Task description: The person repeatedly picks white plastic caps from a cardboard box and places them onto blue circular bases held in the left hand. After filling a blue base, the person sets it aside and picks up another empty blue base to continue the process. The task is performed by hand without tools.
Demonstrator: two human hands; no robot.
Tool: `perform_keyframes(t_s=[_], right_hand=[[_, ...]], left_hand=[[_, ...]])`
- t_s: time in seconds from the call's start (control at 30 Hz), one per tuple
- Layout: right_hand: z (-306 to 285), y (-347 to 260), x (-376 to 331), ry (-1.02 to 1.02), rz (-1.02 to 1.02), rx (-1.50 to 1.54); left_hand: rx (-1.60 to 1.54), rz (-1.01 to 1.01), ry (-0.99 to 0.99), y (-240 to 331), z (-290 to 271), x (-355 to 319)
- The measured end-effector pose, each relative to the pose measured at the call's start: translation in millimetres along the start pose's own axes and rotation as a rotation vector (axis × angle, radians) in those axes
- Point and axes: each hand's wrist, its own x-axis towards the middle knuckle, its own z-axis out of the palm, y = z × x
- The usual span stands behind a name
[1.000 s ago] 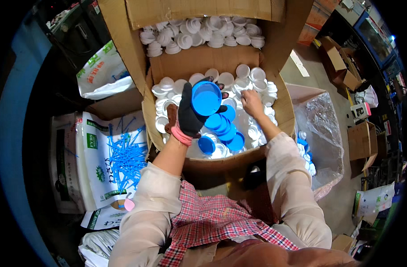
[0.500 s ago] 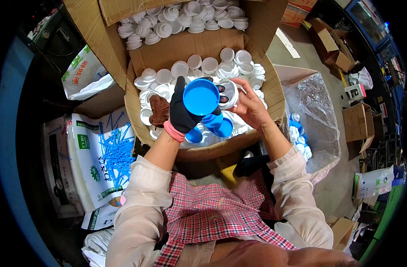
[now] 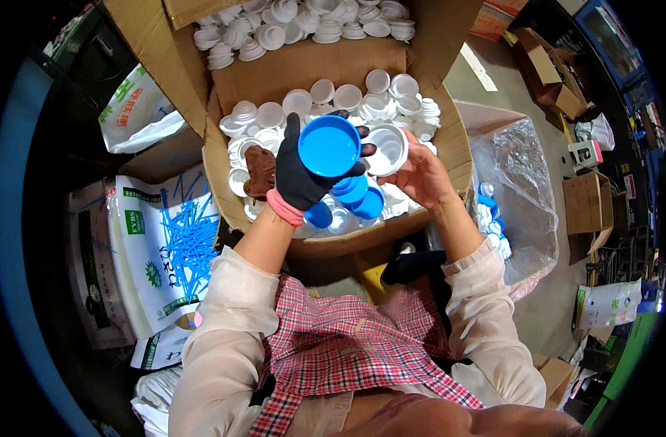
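Observation:
My left hand [image 3: 299,177], in a black glove with a pink cuff, grips a round blue plastic cap [image 3: 329,146], its shallow hollow facing up. Dark fingertips poke out past the cap's right side, close to a white round cap [image 3: 387,150]. That white one is held at its right edge by my bare right hand [image 3: 426,175], hollow side tilted up and toward the blue cap. Just below both hands lie more blue caps [image 3: 368,204]. Around them, many white caps [image 3: 296,102] fill the cardboard box [image 3: 333,244]. A brown cloth-like piece [image 3: 259,172] rests left of my glove.
At the back, more stacked white caps [image 3: 271,36] sit beyond a cardboard divider. A plastic-lined box [image 3: 522,197] with blue and white pieces stands right. Thin blue sticks [image 3: 189,244] lie on a printed white bag at left. Open cartons [image 3: 588,202] stand farther right.
The white cap in my right hand has turned so more of its hollow shows, and it has shifted slightly right. My left hand still holds the blue cap, a little higher in view.

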Motion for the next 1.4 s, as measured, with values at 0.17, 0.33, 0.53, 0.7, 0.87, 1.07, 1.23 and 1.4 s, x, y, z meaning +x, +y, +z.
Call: perform_keyframes(t_s=[0.17,0.33,0.53,0.7,0.87,1.07,1.23,1.4], right_hand=[[7.0,-5.2,-2.8,0.000,-0.144,0.012],[16.9,-20.1,-14.7,-0.158,-0.425,-0.677],[52.3,-20.5,-26.0,-0.273,-0.682,-1.737],[44.5,0.4,-16.0,-0.314,-0.736,-2.091],[56.2,-5.2,-14.1,-0.284,-0.693,-1.621],[80.4,2.8,-19.3,-0.273,-0.530,-1.173],[83.8,-14.1,-28.9,0.011,-0.789,-1.143],[76.9,-3.4,-18.4,0.010,-0.859,-1.457]], left_hand=[[0.096,0.011,-0.108,9.1,-5.4,-4.4],[0.391,0.180,-0.183,12.5,14.0,-14.2],[0.858,0.207,0.069,26.5,9.6,-27.3],[0.856,-0.047,0.292,29.1,16.8,-28.5],[0.959,0.225,0.070,28.3,6.4,-22.0],[0.309,0.222,-0.042,-1.9,8.0,-4.4],[1.122,0.265,0.031,-2.7,-2.9,-13.8],[0.814,0.187,0.042,-16.9,-1.1,-16.1]])
